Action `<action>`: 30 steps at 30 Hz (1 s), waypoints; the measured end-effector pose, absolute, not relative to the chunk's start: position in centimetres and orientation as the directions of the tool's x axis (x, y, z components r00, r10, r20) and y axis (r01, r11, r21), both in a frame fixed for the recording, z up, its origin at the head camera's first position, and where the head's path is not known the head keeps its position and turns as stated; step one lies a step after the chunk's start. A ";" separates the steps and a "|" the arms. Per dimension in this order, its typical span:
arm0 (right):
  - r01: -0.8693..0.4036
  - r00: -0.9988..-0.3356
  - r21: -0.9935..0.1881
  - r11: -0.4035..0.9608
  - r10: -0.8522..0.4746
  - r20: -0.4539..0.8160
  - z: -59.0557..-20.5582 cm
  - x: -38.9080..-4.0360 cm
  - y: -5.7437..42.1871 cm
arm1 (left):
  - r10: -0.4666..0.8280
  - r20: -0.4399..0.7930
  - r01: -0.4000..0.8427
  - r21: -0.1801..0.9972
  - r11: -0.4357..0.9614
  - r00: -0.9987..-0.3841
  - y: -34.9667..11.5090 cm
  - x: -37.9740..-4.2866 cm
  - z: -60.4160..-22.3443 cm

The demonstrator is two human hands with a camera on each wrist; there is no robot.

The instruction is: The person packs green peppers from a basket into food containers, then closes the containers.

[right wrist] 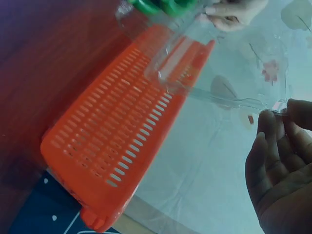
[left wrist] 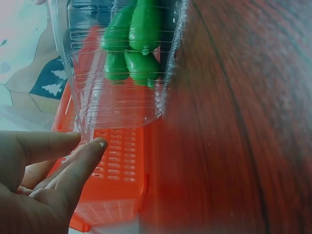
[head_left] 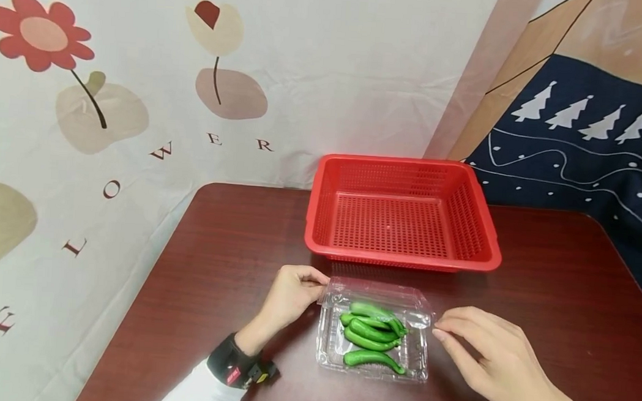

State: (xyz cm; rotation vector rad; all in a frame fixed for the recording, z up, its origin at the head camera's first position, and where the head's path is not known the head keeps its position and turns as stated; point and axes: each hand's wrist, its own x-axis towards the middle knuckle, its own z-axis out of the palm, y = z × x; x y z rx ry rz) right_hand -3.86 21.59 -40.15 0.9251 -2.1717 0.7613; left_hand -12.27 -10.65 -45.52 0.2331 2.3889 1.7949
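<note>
A clear plastic clamshell box (head_left: 325, 348) lies on the table with several green chili peppers (head_left: 370, 332) inside. Its hinged transparent lid (head_left: 376, 288) stands raised at a slant above the peppers. At the lid's left side, my left hand (head_left: 293, 294) pinches the plastic edge between thumb and finger; the left wrist view shows this hand (left wrist: 48, 180) close up. My right hand (head_left: 491, 352) is at the other side. In the right wrist view that hand (right wrist: 287, 165) pinches a corner of the lid between thumb and forefinger.
Just behind the box stands a red perforated plastic basket (head_left: 388, 229), its front wall near the raised lid. The dark red wooden table (head_left: 230, 244) reaches back to a wall covering (head_left: 329, 66) printed with flowers. A dark blue cloth (head_left: 589, 143) with white trees hangs at the right.
</note>
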 end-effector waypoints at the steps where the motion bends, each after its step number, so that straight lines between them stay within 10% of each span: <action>1: -0.784 -0.531 -0.247 0.569 -0.411 0.741 -40.2 -3.7 21.6 | 0.211 -0.023 0.038 0.958 0.283 -0.977 -10.7 -12.2 -45.5; 15: -0.872 -0.433 -0.163 0.461 -0.575 0.694 -42.2 -2.2 21.6 | 0.259 0.009 0.089 0.950 0.299 -0.966 -11.1 -11.6 -45.6; 21: -0.848 -0.494 -0.191 0.495 -0.609 0.620 -43.2 -1.8 21.9 | 0.244 0.037 0.110 0.950 0.292 -0.969 -11.7 -10.8 -45.4; 30: -0.858 -0.480 -0.174 0.483 -0.636 0.604 -44.2 -1.7 22.2 | 0.272 -0.159 -0.143 0.987 0.077 -0.949 -12.7 -8.6 -44.5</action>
